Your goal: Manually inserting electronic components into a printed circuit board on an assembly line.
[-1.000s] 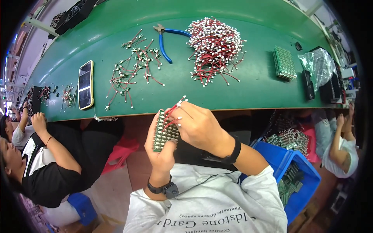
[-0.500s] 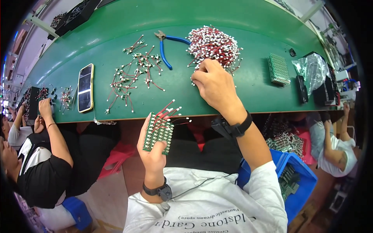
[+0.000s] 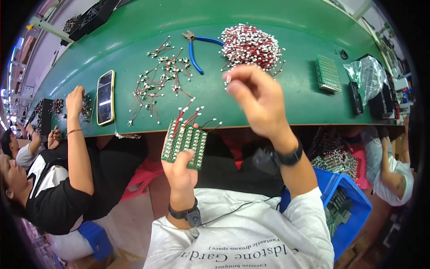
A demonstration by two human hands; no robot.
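My left hand [image 3: 180, 168] grips a green circuit board panel [image 3: 184, 145] by its lower edge, thumb pressed on its face. Rows of small components cover the panel, and several red wires with white connectors, plus a dark one, stick out past its far edge. Above the table, my right hand [image 3: 257, 96] pinches a small white connector [image 3: 229, 79] between thumb and fingertips; any wire on it is hidden or blurred. Just beyond that hand lies a heap of red wires with white connectors [image 3: 251, 47].
Blue-handled cutters [image 3: 195, 56] lie left of the heap, beside scattered wired boards [image 3: 163, 80]. Farther left are a phone [image 3: 105, 97] and a co-worker's hand [image 3: 75, 99]. At right stand stacked green panels [image 3: 328, 74] and a clear plastic bag [image 3: 367, 78]. A blue bin [image 3: 354, 228] sits at my right side.
My right hand has drawn back from the heap, now with a white connector at its fingertips. The left hand's panel has turned slightly. The co-worker's hand has moved toward the phone.
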